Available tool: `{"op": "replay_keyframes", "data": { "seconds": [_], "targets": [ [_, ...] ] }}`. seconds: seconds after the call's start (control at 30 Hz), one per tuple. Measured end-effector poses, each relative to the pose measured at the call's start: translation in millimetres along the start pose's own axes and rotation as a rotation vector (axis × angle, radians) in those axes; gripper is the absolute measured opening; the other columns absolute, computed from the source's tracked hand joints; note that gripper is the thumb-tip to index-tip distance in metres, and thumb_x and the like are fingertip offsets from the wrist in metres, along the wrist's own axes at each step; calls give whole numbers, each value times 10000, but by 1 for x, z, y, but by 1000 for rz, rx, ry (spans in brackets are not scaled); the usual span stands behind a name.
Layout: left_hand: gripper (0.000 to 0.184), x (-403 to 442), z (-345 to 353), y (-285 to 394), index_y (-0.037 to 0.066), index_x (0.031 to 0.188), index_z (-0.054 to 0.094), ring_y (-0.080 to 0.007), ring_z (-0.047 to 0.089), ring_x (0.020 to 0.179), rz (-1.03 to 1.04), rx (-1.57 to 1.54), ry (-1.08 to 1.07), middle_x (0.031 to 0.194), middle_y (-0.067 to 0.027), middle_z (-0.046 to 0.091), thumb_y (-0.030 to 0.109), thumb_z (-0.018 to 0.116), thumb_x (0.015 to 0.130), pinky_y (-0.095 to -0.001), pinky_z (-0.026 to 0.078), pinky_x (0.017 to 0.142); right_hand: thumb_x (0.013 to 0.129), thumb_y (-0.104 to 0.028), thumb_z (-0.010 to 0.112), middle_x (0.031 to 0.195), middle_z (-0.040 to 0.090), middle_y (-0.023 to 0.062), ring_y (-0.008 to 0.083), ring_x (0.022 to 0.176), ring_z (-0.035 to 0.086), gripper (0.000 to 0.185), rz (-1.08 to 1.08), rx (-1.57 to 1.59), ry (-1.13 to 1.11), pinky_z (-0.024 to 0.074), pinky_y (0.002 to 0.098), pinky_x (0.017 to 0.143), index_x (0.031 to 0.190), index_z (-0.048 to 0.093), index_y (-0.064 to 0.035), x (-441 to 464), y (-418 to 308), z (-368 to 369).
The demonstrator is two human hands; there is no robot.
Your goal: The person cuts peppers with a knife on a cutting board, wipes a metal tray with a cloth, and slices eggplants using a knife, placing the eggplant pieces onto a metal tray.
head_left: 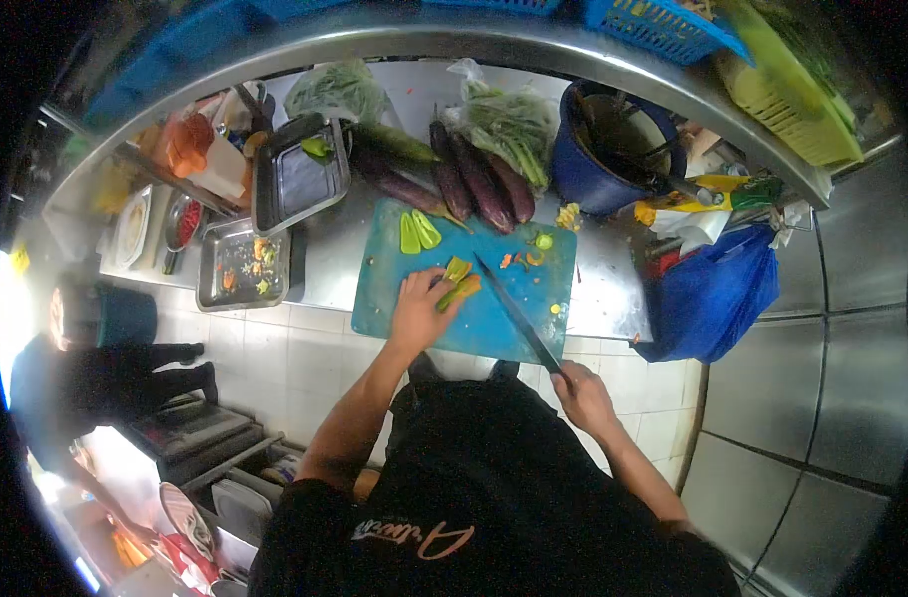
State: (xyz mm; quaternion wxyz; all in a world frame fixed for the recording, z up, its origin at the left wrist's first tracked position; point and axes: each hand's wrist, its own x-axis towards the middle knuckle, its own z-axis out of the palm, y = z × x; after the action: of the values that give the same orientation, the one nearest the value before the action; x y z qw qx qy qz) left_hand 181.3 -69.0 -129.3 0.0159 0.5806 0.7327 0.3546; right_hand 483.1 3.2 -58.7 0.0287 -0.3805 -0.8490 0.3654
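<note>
My left hand (pixel 420 303) is closed on pieces of pepper (pixel 461 283), yellow-green with an orange tint, on the blue cutting board (pixel 384 284). My right hand (pixel 581 396) grips the handle of a long kitchen knife (pixel 519 316). The blade slants up and left across the board, its tip close to the pepper pieces but apart from my left fingers. Above my left hand lie light green pepper pieces (pixel 418 232). Small orange scraps (pixel 519 261) and a round green pepper end (pixel 544 242) rest at the board's upper right.
Several eggplants (pixel 474 179) and bagged greens (pixel 509 124) lie behind the board. A blue bucket (pixel 573 164) stands back right, above a blue plastic bag (pixel 718 298). To the left are a metal tray with scraps (pixel 210 289) and another tray (pixel 295 179). A person (pixel 66 388) stands far left.
</note>
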Motion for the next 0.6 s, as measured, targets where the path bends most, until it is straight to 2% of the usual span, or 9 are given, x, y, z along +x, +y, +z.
{"op": "replay_keyframes", "data": {
  "seconds": [0.13,0.23,0.37,0.6],
  "targets": [
    [221,9,5,-3,47,927,646,-306,537,969,-14,-98,25,1054,-102,574,134,711,735,-398,445,849,895,-192,544,824,583,239,431,722,583,202,-44,-58,-20,477,491,639,996,549,-17,16,-10,-7],
    [201,13,7,-2,39,917,640,-305,548,960,-45,-161,20,1016,-107,585,116,698,741,-391,457,844,892,-191,547,823,582,235,441,698,586,206,-75,-60,60,483,504,614,1019,539,-28,19,-6,-5],
    [166,8,18,-12,34,896,630,-312,547,967,-66,-178,-15,1011,-115,585,101,678,752,-399,466,844,901,-190,528,847,581,240,448,679,594,198,-39,-122,-35,493,518,589,1033,508,-43,9,-21,-6],
    [175,2,43,-30,38,926,612,-331,547,961,37,-102,-112,991,-127,583,73,644,757,-405,468,844,931,-197,448,853,586,253,435,669,614,190,44,-295,-201,511,522,569,1032,432,-37,0,-37,-6]
  ]
}}
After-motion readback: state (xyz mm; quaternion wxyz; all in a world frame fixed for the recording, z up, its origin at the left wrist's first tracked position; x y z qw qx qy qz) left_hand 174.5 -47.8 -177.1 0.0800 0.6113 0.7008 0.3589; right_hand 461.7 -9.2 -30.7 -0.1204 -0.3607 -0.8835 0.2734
